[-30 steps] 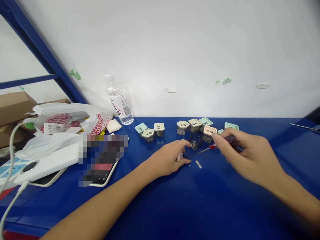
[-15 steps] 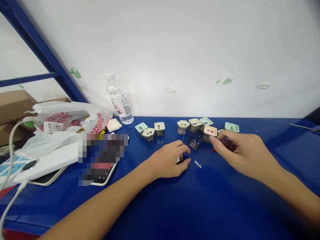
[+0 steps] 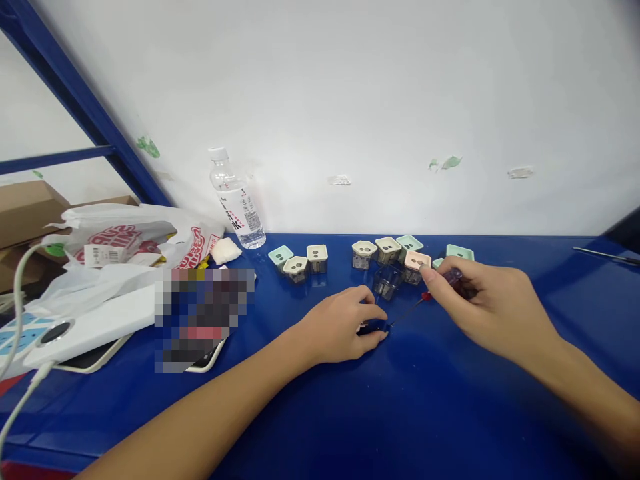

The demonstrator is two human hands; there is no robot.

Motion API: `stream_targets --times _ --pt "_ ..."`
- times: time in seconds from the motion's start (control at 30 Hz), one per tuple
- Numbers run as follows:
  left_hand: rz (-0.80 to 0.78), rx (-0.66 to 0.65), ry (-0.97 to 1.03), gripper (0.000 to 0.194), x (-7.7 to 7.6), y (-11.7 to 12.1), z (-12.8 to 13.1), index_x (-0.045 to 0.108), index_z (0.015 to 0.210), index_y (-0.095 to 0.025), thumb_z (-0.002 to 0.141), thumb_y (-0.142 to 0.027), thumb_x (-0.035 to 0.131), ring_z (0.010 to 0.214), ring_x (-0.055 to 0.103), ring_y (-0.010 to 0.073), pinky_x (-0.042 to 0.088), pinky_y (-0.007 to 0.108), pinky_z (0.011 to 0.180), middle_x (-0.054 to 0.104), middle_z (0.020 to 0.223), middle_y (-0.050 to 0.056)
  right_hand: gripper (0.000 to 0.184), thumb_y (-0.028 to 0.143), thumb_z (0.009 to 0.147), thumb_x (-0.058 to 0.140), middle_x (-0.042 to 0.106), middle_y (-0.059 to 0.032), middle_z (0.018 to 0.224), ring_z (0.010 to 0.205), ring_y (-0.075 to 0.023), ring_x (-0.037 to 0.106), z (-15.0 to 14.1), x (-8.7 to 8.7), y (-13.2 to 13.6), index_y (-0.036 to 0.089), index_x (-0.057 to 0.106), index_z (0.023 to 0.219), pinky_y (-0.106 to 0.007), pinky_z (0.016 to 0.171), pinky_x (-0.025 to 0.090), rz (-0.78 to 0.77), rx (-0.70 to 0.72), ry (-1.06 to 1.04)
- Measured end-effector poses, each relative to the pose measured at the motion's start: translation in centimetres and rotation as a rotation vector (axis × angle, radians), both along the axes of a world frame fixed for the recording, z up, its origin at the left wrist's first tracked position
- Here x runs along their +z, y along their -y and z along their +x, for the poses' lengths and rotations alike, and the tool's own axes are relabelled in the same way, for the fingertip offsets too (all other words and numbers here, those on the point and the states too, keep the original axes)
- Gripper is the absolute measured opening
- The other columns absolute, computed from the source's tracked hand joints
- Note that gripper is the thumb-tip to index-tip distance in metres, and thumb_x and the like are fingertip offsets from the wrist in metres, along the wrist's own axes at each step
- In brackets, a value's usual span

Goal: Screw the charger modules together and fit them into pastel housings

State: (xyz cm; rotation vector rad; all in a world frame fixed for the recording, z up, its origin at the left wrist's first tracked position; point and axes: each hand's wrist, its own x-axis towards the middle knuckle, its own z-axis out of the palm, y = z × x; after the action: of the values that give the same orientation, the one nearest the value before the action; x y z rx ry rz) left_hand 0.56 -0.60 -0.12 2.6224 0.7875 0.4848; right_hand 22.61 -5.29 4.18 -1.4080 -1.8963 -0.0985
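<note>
Leaning over a blue workbench [image 3: 450,413], I face a white wall [image 3: 400,100], with a blue metal frame [image 3: 85,113] rising at my left and a cardboard box [image 3: 25,220] behind a white plastic bag [image 3: 120,233]. A water bottle [image 3: 237,203] stands upright by the wall at the back edge of the bench. Nearer me, small square plastic housings [image 3: 363,255] with mint, cream and pink tops sit in loose clusters, and a clear housing [image 3: 387,282] lies just in front of them. My left hand [image 3: 337,327] rests on the bench, its fingers [image 3: 357,295] curled and clenched around a small dark piece [image 3: 376,327], most of which is hidden under them. My right hand [image 3: 487,303] is just beside the pink-topped housing [image 3: 417,265], its fingertips [image 3: 430,273] pinching a small screwdriver [image 3: 453,277] by its purple handle. Its thin shaft [image 3: 407,312] slants down toward the dark piece; I cannot tell whether the tip touches it.
</note>
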Motion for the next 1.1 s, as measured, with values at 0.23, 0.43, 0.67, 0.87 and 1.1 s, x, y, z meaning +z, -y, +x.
stream_targets --times 0.23,0.43,0.67,0.87,1.1 --pt "-0.036 -0.004 0.023 0.02 0.0 0.1 0.2 0.076 0.107 -0.021 0.093 -0.027 0.063 0.085 0.065 0.0167 0.053 0.028 0.078 0.064 0.106 0.007 0.033 0.035 0.094 0.056 0.041 0.0078 0.043 0.036 -0.0088 0.038 -0.5 0.0 0.4 0.023 0.057 0.064 -0.026 0.042 0.029 -0.006 -0.047 -0.068" --pt "-0.077 -0.021 0.046 0.015 0.0 0.0 0.2 0.075 0.099 -0.018 0.093 -0.022 0.061 0.082 0.064 0.0149 0.052 0.026 0.077 0.064 0.104 0.006 0.032 0.04 0.094 0.056 0.043 0.0072 0.043 0.035 -0.0094 0.04 -0.4 0.3 0.4 0.024 0.059 0.066 -0.027 0.04 0.028 -0.033 -0.094 -0.127" --pt "-0.1 -0.018 0.077 0.014 -0.1 0.0 0.2 0.074 0.097 -0.016 0.094 -0.021 0.061 0.084 0.064 0.0152 0.052 0.026 0.079 0.064 0.103 0.007 0.028 0.052 0.088 0.068 0.072 -0.0008 0.074 0.067 -0.02 0.071 0.1 0.5 -0.3 0.027 0.057 0.08 -0.031 0.058 0.055 -0.126 0.048 -0.471" --pt "-0.092 -0.014 0.119 0.013 0.0 0.1 0.3 0.073 0.093 -0.016 0.094 -0.021 0.061 0.084 0.064 0.015 0.052 0.026 0.079 0.065 0.101 0.006 0.018 0.046 0.1 0.051 0.065 0.0016 0.071 0.063 -0.0166 0.063 -0.2 0.6 0.2 0.029 0.058 0.098 -0.029 0.058 0.051 -0.223 0.237 -0.37" --pt "-0.022 -0.013 0.171 0.01 -0.3 0.1 0.3 0.071 0.092 -0.016 0.092 -0.019 0.061 0.087 0.064 0.0161 0.052 0.026 0.08 0.066 0.1 0.006 0.021 0.041 0.096 0.058 0.065 -0.0007 0.074 0.061 -0.0169 0.059 -1.0 -1.5 0.2 0.023 0.062 0.084 -0.029 0.055 0.043 -0.437 0.249 0.164"
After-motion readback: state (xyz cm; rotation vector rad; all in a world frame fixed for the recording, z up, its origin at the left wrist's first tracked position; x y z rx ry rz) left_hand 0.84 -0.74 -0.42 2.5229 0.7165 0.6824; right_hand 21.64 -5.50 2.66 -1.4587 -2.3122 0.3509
